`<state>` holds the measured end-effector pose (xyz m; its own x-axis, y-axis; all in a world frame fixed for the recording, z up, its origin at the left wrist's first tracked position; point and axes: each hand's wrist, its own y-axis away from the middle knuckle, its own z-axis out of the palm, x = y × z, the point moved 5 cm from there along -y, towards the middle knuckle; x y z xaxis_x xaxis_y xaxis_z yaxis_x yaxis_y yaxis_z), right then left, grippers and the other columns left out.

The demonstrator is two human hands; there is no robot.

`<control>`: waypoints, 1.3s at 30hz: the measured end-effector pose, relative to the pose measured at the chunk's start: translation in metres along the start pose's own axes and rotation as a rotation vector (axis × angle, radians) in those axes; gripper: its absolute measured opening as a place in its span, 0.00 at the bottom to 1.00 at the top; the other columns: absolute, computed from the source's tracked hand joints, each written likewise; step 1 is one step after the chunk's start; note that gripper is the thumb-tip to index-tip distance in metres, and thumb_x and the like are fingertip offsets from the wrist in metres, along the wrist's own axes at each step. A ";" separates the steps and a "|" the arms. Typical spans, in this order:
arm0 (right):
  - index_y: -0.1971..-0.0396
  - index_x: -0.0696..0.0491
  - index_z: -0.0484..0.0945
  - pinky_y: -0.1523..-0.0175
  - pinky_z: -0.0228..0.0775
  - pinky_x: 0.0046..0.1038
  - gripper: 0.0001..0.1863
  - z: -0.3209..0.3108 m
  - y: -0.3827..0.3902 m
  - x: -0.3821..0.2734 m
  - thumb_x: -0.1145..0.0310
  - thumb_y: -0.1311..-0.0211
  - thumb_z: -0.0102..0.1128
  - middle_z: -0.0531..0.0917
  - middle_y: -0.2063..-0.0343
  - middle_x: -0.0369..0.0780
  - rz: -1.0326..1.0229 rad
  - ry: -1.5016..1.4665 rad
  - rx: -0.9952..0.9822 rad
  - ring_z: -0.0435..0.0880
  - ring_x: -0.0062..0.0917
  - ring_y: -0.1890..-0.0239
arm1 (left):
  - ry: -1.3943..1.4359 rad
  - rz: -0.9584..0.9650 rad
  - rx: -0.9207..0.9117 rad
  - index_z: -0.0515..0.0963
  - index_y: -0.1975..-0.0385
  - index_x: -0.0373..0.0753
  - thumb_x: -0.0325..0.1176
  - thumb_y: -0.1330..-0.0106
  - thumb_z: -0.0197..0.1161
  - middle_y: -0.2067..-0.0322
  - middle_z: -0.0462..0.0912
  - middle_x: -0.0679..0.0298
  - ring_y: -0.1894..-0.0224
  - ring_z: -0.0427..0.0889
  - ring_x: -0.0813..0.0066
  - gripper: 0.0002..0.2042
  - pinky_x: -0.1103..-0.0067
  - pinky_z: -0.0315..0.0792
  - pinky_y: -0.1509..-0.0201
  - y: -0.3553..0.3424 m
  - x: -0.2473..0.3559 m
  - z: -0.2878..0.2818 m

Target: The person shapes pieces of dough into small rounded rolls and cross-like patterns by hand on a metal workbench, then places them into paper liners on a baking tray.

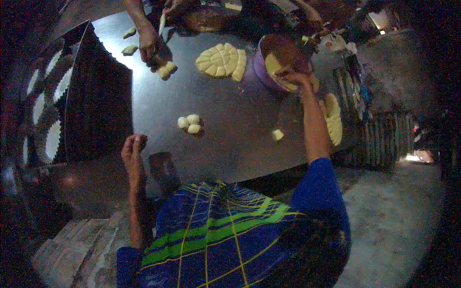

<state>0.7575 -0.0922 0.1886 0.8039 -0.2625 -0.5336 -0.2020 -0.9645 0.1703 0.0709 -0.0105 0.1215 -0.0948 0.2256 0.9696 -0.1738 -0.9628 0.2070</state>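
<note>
My right hand reaches over the near rim of a purple bowl, fingers stretched out above a pale yellow substance inside. What that substance is, I cannot make out. At the table's left edge my left hand is raised with its fingers curled together; anything between them is hidden. Three smooth dough balls sit touching one another on the metal table. To their right lies a lone small dough piece. A flattened dough slab, scored into chunks, rests further back.
Another person's hand touches dough pieces across the table. Two flat dough pieces lie beside it. A dark rack with round, jagged-edged openings stands at the left. More dough lies near my right forearm.
</note>
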 end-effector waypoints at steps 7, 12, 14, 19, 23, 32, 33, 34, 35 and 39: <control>0.51 0.55 0.81 0.53 0.72 0.23 0.18 -0.001 -0.010 0.004 0.74 0.43 0.62 0.83 0.63 0.34 0.144 -0.055 -0.147 0.79 0.20 0.62 | -0.078 -0.083 0.051 0.79 0.60 0.36 0.38 0.29 0.57 0.62 0.83 0.63 0.59 0.80 0.75 0.11 0.77 0.73 0.50 0.018 -0.017 -0.021; 0.51 0.54 0.81 0.55 0.72 0.23 0.18 -0.011 -0.027 -0.014 0.75 0.44 0.62 0.83 0.64 0.33 0.250 -0.081 -0.297 0.78 0.19 0.64 | -0.092 -0.120 0.050 0.79 0.59 0.36 0.39 0.29 0.57 0.61 0.83 0.62 0.58 0.81 0.74 0.12 0.76 0.74 0.50 0.025 -0.033 -0.018; 0.51 0.54 0.81 0.55 0.72 0.23 0.18 -0.015 -0.027 -0.018 0.75 0.44 0.62 0.83 0.64 0.33 0.273 -0.100 -0.320 0.78 0.19 0.65 | -0.050 -0.121 0.028 0.79 0.59 0.35 0.39 0.29 0.57 0.61 0.83 0.61 0.58 0.81 0.73 0.12 0.76 0.74 0.49 0.022 -0.034 -0.013; 0.51 0.54 0.81 0.57 0.72 0.22 0.19 -0.015 -0.016 -0.025 0.76 0.45 0.61 0.83 0.66 0.33 0.305 -0.204 -0.266 0.77 0.18 0.66 | 0.047 -0.131 -0.001 0.79 0.60 0.35 0.38 0.29 0.57 0.61 0.84 0.60 0.58 0.81 0.73 0.12 0.75 0.74 0.48 0.015 -0.023 0.002; 0.51 0.54 0.81 0.57 0.72 0.22 0.19 -0.009 -0.008 -0.027 0.76 0.46 0.61 0.82 0.65 0.32 0.330 -0.380 -0.084 0.77 0.17 0.67 | -0.007 -0.128 -0.067 0.79 0.60 0.35 0.37 0.30 0.58 0.61 0.84 0.60 0.57 0.81 0.73 0.11 0.75 0.74 0.48 0.012 -0.011 0.010; 0.50 0.54 0.77 0.52 0.73 0.26 0.20 -0.005 0.018 0.014 0.72 0.43 0.64 0.81 0.58 0.33 0.103 -0.378 -0.118 0.80 0.21 0.58 | -0.087 -0.187 -0.245 0.80 0.59 0.37 0.39 0.29 0.56 0.60 0.84 0.61 0.55 0.81 0.72 0.12 0.75 0.74 0.48 0.031 0.008 0.055; 0.49 0.54 0.76 0.51 0.73 0.26 0.20 -0.010 0.019 0.007 0.72 0.43 0.64 0.81 0.58 0.33 0.143 -0.387 -0.095 0.80 0.22 0.58 | -0.058 -0.191 -0.253 0.80 0.59 0.37 0.40 0.29 0.56 0.60 0.84 0.61 0.55 0.81 0.72 0.13 0.75 0.74 0.48 0.033 -0.004 0.057; 0.49 0.54 0.76 0.51 0.73 0.27 0.20 -0.016 0.017 -0.004 0.71 0.43 0.64 0.81 0.57 0.33 0.179 -0.393 -0.077 0.81 0.23 0.57 | -0.027 -0.196 -0.254 0.80 0.59 0.37 0.40 0.29 0.56 0.60 0.84 0.61 0.55 0.81 0.71 0.13 0.75 0.74 0.48 0.034 -0.011 0.059; 0.47 0.54 0.74 0.50 0.73 0.28 0.22 -0.011 0.013 -0.029 0.71 0.43 0.64 0.81 0.57 0.34 0.242 -0.541 -0.030 0.80 0.24 0.56 | -0.030 -0.212 -0.266 0.80 0.58 0.37 0.41 0.29 0.55 0.59 0.83 0.61 0.54 0.81 0.71 0.13 0.74 0.73 0.48 0.035 -0.009 0.059; 0.42 0.53 0.68 0.46 0.73 0.30 0.27 0.053 0.050 -0.184 0.70 0.41 0.65 0.80 0.54 0.37 0.075 -0.964 0.054 0.80 0.27 0.52 | 0.160 -0.353 -0.431 0.76 0.50 0.38 0.43 0.28 0.53 0.52 0.80 0.61 0.50 0.79 0.70 0.17 0.72 0.71 0.44 0.046 -0.002 0.091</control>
<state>0.5694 -0.0936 0.2515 -0.0112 -0.2110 -0.9774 -0.2791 -0.9380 0.2057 0.1522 -0.0693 0.1406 -0.1002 0.5738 0.8128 -0.6023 -0.6852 0.4095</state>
